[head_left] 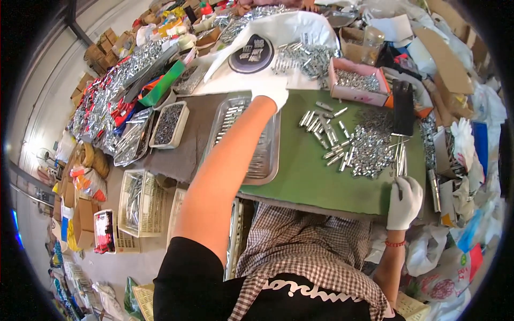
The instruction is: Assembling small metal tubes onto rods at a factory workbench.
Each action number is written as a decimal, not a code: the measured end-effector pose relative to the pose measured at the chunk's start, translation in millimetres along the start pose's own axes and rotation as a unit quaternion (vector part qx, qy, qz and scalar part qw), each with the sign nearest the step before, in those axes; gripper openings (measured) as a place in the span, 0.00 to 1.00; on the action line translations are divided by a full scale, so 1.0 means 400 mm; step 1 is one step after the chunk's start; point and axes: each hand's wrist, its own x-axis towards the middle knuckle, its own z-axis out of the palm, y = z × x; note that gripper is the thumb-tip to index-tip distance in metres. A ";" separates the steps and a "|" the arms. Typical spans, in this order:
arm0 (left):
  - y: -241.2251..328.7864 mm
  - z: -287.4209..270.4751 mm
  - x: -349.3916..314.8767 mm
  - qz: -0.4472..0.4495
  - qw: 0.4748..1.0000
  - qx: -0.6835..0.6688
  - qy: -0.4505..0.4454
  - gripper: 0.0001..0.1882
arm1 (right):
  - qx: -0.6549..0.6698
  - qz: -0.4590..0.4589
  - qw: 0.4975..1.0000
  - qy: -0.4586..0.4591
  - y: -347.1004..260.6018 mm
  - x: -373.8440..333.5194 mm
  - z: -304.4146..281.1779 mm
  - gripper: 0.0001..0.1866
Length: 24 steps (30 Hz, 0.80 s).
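My left hand (272, 97), in a white glove, is stretched to the far end of a shallow metal tray (274, 168). Rows of small silver metal parts (230, 119) lie in that tray. Its fingers are hidden by the back of the hand. My right hand (405, 203), gloved as well, rests at the near right edge of the green work mat (332, 192). Its fingers are curled closed at the ends of several thin metal rods (400, 158); what they pinch cannot be made out. Silver cylinders (329, 131) and a heap of small metal fittings (371, 152) lie between the hands.
Beyond the mat, a white sack (219, 75) bears more metal parts (310, 59). A pink box (358, 93) of small pieces and a black holder (403, 109) stand at the right. Left are a bin of dark screws (170, 125) and a plastic basket (140, 203).
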 end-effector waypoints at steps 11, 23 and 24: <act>0.263 -0.127 -0.111 0.145 0.986 -0.072 -0.042 0.07 | 0.039 0.050 0.998 -0.012 0.009 -0.045 -0.013 0.11; 0.502 -0.074 -0.471 0.154 0.927 -0.340 -0.014 0.04 | 0.127 -0.062 0.977 -0.158 -0.036 -0.007 -0.061 0.09; 0.505 -0.070 -0.473 0.143 0.928 -0.345 -0.004 0.03 | 0.123 -0.057 0.978 -0.161 -0.038 -0.012 -0.063 0.09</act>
